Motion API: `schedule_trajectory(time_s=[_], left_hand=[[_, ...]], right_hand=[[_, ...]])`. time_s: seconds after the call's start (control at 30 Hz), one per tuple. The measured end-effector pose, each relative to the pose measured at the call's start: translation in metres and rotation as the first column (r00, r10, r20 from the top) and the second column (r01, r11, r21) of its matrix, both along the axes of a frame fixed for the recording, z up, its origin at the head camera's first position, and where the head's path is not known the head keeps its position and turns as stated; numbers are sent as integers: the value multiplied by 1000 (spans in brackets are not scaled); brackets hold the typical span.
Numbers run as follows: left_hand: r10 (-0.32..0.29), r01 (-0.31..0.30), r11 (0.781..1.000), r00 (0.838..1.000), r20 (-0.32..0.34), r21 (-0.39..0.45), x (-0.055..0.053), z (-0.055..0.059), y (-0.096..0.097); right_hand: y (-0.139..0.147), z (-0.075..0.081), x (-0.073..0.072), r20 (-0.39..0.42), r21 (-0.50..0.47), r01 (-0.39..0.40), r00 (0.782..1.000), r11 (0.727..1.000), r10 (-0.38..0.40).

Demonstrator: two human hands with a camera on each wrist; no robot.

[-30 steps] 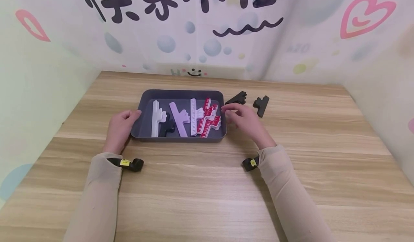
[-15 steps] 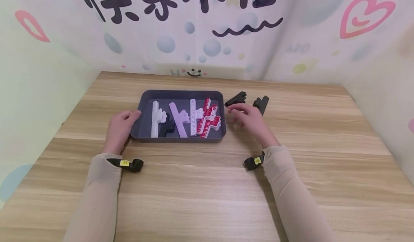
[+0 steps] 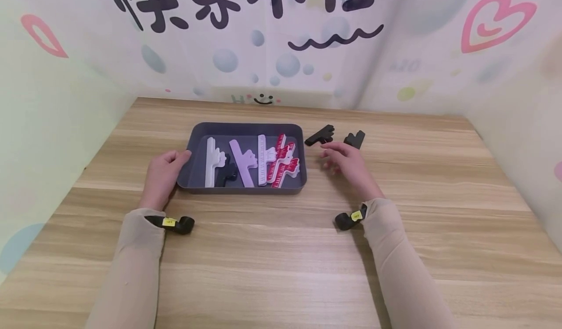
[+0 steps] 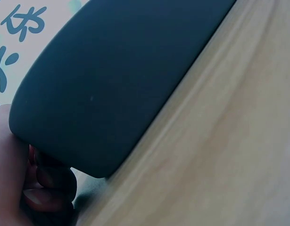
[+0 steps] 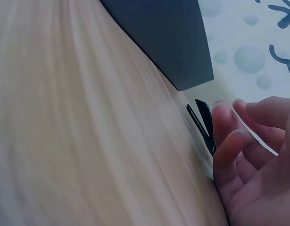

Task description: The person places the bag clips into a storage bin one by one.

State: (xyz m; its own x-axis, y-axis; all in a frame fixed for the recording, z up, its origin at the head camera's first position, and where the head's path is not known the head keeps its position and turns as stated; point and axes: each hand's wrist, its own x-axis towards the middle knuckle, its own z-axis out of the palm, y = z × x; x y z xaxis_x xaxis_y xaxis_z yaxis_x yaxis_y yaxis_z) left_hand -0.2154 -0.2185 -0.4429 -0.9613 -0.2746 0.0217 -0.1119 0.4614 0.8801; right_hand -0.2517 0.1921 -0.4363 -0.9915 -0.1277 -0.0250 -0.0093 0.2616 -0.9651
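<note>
My left hand (image 3: pixel 162 177) grips the left end of a dark grey tray (image 3: pixel 248 191), thumb at the rim. In the left wrist view its fingers (image 4: pixel 46 197) curl beside the tray's end, partly hidden. Inside lie a white clip (image 3: pixel 210 165), a black clip (image 3: pixel 228 172), a lilac clip (image 3: pixel 244 165), a white ruler-marked clip (image 3: pixel 262 163) and several red-and-white ones (image 3: pixel 286 171). Right of the tray, my right hand (image 3: pixel 351 170) hovers with loosely bent fingers, holding nothing visible. Just beyond its fingertips lies a black clip (image 3: pixel 320 135); another black clip (image 3: pixel 356 138) is partly hidden behind the hand.
The wood-grain table (image 3: pixel 263 270) runs back to a printed wall cloth (image 3: pixel 263 75) with black lettering. Cloth also hangs at the left and right sides. A small black wrist camera (image 3: pixel 186 225) sits at the left wrist, and another black camera (image 3: pixel 343 221) at the right.
My right hand has moved right, from the tray's right edge to in front of the loose black clips, now covering part of the farther-right one. The left hand and tray stay put.
</note>
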Motion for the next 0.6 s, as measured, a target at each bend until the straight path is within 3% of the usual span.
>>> schedule_trajectory(time_s=[0.23, 0.47, 0.6], left_hand=[[-2, 2, 1000, 1000, -6, -8, 0, 0, -1], [-8, 7, 1000, 1000, -13, -14, -1, -1, -1], [-8, 8, 1000, 1000, -18, -8, 0, 0, -1]], right_hand=[[6, -2, -1, 44, -98, 71, 997, 993, -67], [6, 14, 12, 53, -163, 111, 993, 980, -104], [11, 7, 7, 47, -203, 156, 988, 967, -150]])
